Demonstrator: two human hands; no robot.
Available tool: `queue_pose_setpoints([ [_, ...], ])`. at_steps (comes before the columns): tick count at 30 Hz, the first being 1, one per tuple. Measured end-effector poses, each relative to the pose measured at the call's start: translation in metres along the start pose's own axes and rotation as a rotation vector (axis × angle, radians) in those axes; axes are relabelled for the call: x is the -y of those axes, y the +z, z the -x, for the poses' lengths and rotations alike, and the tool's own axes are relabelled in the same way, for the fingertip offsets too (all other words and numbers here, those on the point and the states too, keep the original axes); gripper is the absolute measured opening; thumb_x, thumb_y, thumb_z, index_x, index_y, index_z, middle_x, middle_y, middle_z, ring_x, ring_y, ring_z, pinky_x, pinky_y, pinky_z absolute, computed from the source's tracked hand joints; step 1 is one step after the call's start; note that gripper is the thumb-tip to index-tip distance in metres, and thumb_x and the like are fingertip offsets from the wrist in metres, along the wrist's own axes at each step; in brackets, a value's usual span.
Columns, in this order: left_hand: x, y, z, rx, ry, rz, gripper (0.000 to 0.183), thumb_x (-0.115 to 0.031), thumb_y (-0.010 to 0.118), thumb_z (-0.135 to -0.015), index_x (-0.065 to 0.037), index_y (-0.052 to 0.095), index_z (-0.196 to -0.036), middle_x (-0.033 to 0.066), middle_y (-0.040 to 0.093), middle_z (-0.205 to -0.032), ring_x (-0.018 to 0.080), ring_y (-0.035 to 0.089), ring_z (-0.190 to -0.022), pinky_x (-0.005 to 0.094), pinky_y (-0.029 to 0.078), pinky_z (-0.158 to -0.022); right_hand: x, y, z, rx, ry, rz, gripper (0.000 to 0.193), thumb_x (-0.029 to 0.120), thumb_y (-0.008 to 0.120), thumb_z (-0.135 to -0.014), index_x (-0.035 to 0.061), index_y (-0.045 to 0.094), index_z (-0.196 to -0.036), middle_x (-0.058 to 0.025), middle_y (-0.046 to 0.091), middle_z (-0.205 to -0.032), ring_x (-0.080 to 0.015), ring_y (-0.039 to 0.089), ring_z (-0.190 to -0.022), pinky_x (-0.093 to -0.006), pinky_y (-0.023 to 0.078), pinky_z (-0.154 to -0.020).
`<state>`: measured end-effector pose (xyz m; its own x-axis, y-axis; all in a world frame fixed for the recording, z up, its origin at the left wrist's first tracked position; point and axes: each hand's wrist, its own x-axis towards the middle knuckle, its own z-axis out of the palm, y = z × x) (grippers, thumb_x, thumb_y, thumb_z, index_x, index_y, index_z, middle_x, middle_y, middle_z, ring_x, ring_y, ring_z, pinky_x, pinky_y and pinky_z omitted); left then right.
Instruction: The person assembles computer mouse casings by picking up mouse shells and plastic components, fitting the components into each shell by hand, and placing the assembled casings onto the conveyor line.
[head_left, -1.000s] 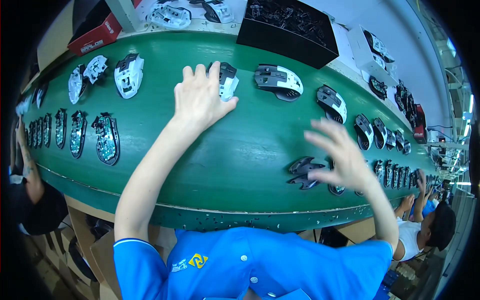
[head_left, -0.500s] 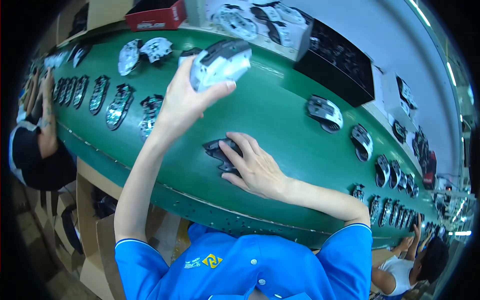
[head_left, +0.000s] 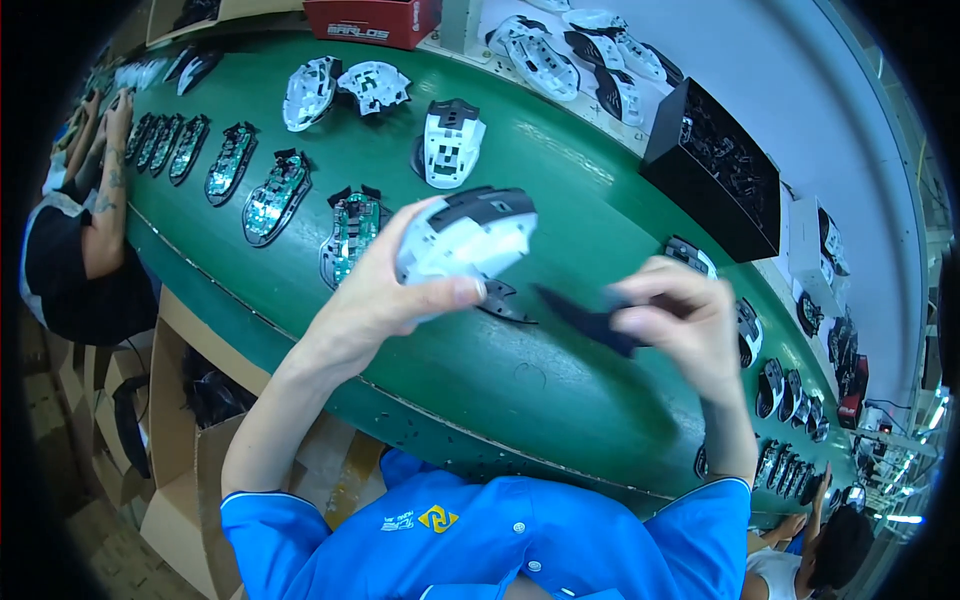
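My left hand [head_left: 375,275] is closed around a white and black computer mouse shell [head_left: 468,238], held above the bench in front of me. To its right, my right hand [head_left: 682,315] pinches a thin black plastic piece [head_left: 585,318] with a pointed end; motion blurs both. Another dark plastic piece [head_left: 507,303] lies on the green bench, partly hidden under the held shell. Farther back on the bench rests a second white and black mouse shell [head_left: 450,145].
Mouse bases with green circuit boards [head_left: 278,200] line the left. White shell halves [head_left: 373,87] lie behind them. A black box of small dark parts [head_left: 718,165] stands back right, near finished-looking mouse shells [head_left: 770,388]. Co-workers sit at both sides; an arm [head_left: 112,190] shows left.
My left hand has brought the mouse shell nearer to me. The right hand has lifted a black piece off the bench and moved right with it. The whole view has shifted somewhat.
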<state>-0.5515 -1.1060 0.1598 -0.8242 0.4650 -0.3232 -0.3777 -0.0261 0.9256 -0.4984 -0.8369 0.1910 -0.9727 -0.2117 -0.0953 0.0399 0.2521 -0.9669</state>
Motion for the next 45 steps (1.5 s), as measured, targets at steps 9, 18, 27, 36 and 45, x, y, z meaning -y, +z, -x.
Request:
queue_pose_setpoints([
  [9,0.005,0.034,0.005,0.526,0.006,0.141,0.126,-0.007,0.089,-0.05,-0.007,0.008,-0.147,0.0123,0.027,-0.145,0.0222,0.03,-0.134,0.0371,0.03,-0.109,0.029,0.009,0.014,0.115,-0.342,0.361,0.029,0.012,0.082,-0.064,0.0065,0.074,-0.091,-0.0011,0.055,-0.074,-0.0121,0.049,-0.067,-0.0257,0.037,-0.055],
  [18,0.017,0.035,0.015,0.544,0.195,-0.212,0.114,-0.021,0.086,-0.061,-0.011,0.011,-0.146,0.02,0.025,-0.137,0.0312,0.033,-0.127,0.0405,0.038,-0.1,0.039,0.02,0.023,0.176,-0.244,0.329,0.03,0.015,0.082,-0.056,0.009,0.076,-0.085,0.0024,0.046,-0.069,-0.0114,0.044,-0.066,-0.0252,0.031,-0.056],
  [27,0.013,0.035,0.029,0.44,0.206,-0.209,0.105,-0.016,0.083,-0.064,-0.008,0.017,-0.144,0.0182,0.029,-0.133,0.0273,0.038,-0.124,0.0375,0.044,-0.095,0.041,0.027,0.027,0.079,-0.412,0.517,0.031,0.017,0.082,-0.058,0.0094,0.075,-0.087,0.001,0.048,-0.07,-0.0132,0.048,-0.066,-0.0261,0.036,-0.056],
  [36,0.013,0.032,0.034,0.422,0.14,-0.104,0.103,-0.013,0.082,-0.064,-0.006,0.017,-0.143,0.0178,0.03,-0.132,0.0279,0.038,-0.123,0.0368,0.045,-0.094,0.039,0.031,0.038,0.035,-0.74,0.882,0.042,0.016,0.076,-0.06,0.0142,0.072,-0.102,-0.0025,0.059,-0.087,-0.0184,0.054,-0.076,-0.0281,0.048,-0.06],
  [45,0.004,0.03,0.036,0.358,0.229,-0.254,0.101,-0.014,0.082,-0.063,-0.006,0.02,-0.142,0.016,0.035,-0.124,0.0268,0.043,-0.113,0.0343,0.047,-0.086,0.048,0.032,0.032,-0.004,-0.768,0.965,0.044,0.017,0.074,-0.059,0.0164,0.072,-0.104,-0.0024,0.059,-0.086,-0.0169,0.053,-0.071,-0.0239,0.048,-0.051],
])
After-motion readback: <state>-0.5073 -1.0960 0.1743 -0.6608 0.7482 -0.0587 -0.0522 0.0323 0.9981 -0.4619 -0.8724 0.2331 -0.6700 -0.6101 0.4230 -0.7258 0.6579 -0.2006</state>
